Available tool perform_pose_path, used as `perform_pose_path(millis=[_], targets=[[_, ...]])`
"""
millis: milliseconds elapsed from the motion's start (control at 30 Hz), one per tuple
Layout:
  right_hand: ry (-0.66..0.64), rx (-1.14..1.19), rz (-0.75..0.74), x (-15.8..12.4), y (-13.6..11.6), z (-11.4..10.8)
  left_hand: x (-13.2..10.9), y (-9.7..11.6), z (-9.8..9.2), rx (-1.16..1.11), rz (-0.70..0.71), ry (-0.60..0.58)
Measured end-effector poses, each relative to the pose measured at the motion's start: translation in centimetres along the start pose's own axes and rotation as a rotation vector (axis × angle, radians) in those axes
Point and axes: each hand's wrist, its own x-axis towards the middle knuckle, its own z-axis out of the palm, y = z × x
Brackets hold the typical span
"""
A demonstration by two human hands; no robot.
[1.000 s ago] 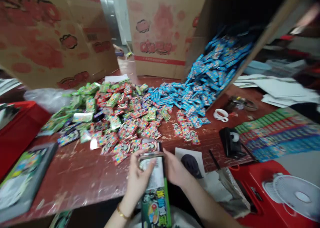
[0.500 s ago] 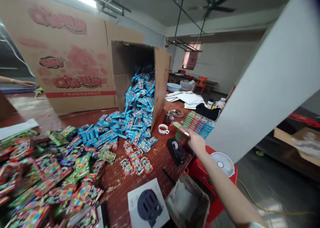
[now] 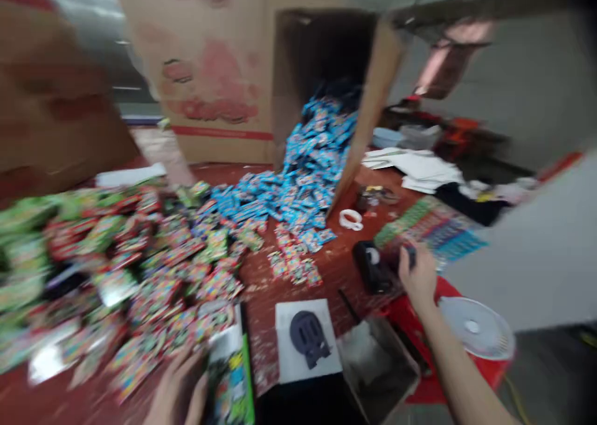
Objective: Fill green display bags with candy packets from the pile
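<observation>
At the right, my right hand [image 3: 420,277] is closed around a small dark object [image 3: 410,256], too blurred to name. It is beside a black tape dispenser [image 3: 370,268] and in front of rows of green, red, purple and blue packets [image 3: 441,226]. My left hand [image 3: 180,384] is low in view, curled beside an upright, open-topped display box [image 3: 231,375] with a bright green edge. Its fingers are smeared by motion, so its grip is unclear. Left of it spreads a heap of colourful snack packets [image 3: 163,275].
Blue packets [image 3: 308,176] spill from a large carton [image 3: 224,135]. Several loose packets [image 3: 293,257] lie mid-table near a white cup [image 3: 351,219]. A white card with a dark round picture [image 3: 308,338], an open bin [image 3: 377,366] and a white fan [image 3: 476,328] on a red stool are nearer.
My view has swung down and left. The green pack held in my right hand before is no longer in it; a dark thing is there now. My left hand has come into view.
</observation>
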Motion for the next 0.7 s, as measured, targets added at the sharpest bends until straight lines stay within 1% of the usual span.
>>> perform_pose_path(millis=[33, 67, 133, 167, 200, 233, 267, 300, 333, 367, 433, 533, 600, 667, 700], targets=[[0.055, 0.185, -0.051, -1.3, -3.3, 0.6, -0.8, 0.2, -0.5, 0.043, 0.062, -0.113], [-0.001, 0.379, -0.131, -2.7, -7.1, 1.1, -1.5, 0.5, -0.8, 0.11, 0.124, -0.167], [-0.326, 0.711, -0.311, -5.7, -15.5, 2.0, -2.6, 1.1, -0.9, 0.285, 0.209, -0.288], [-0.53, 0.823, -0.418, -7.1, -19.6, 2.2, -3.0, 1.4, -0.8, 0.351, 0.228, -0.349], [-0.724, 0.869, -0.527, -8.2, -23.4, 2.3, -3.3, 1.6, -0.7, 0.395, 0.246, -0.389], [-0.794, 0.886, -0.592, -9.0, -26.7, 2.4, -3.6, 1.8, -0.6, 0.424, 0.256, -0.417], [-0.847, 0.88, -0.634, -9.5, -29.4, 2.5, -3.8, 1.9, -0.5, 0.436, 0.259, -0.432], [-0.877, 0.859, -0.666, -9.7, -31.4, 2.5, -4.0, 2.0, -0.5, 0.437, 0.258, -0.435], [-0.886, 0.835, -0.686, -9.7, -32.8, 2.4, -4.1, 1.9, -0.5, 0.431, 0.252, -0.432], [-0.896, 0.81, -0.706, -9.7, -33.7, 2.3, -4.3, 1.8, -0.5, 0.418, 0.246, -0.425], [-0.915, 0.771, -0.756, -9.8, -34.2, 2.0, -4.5, 1.5, -0.6, 0.383, 0.239, -0.413], [-0.948, 0.737, -0.823, -10.2, -33.7, 1.9, -4.7, 1.1, -0.7, 0.338, 0.224, -0.393], [-0.966, 0.72, -0.84, -10.2, -33.0, 2.4, -4.8, 0.9, -0.7, 0.325, 0.207, -0.388], [-0.943, 0.715, -0.807, -9.3, -32.1, 3.3, -4.8, 0.7, -0.7, 0.32, 0.202, -0.39], [-0.896, 0.717, -0.758, -8.7, -31.5, 3.8, -4.8, 0.5, -0.6, 0.322, 0.21, -0.391]])
